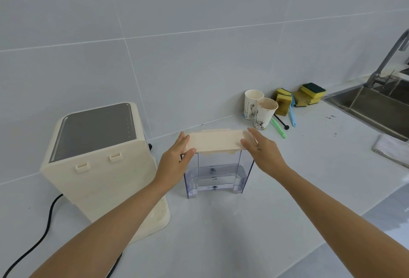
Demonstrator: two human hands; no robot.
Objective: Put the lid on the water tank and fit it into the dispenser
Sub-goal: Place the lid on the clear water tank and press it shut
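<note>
From the head camera, we see our left hand [177,158] and right hand [263,151] pressed flat against the two short ends of the cream rectangular plastic lid [215,141]. The fingers are straight and spread, clamping the lid between the palms instead of curling round it. The lid sits at the top rim of the clear, box-shaped plastic water tank [218,173]. We cannot tell whether it is fully seated, though its near edge appears to overhang the front wall slightly. The tank stands upright on the pale countertop [221,233], just to the right of the cream boxy water dispenser [99,162], whose back with two small clips faces us.

We judge the main risk to be a crooked fit: pushing down with one end higher could jam the lid or leave it loose. A loose lid might slip off when we lift the tank towards the dispenser. Two paper cups [259,109] stand behind the tank and could be knocked over.
</note>
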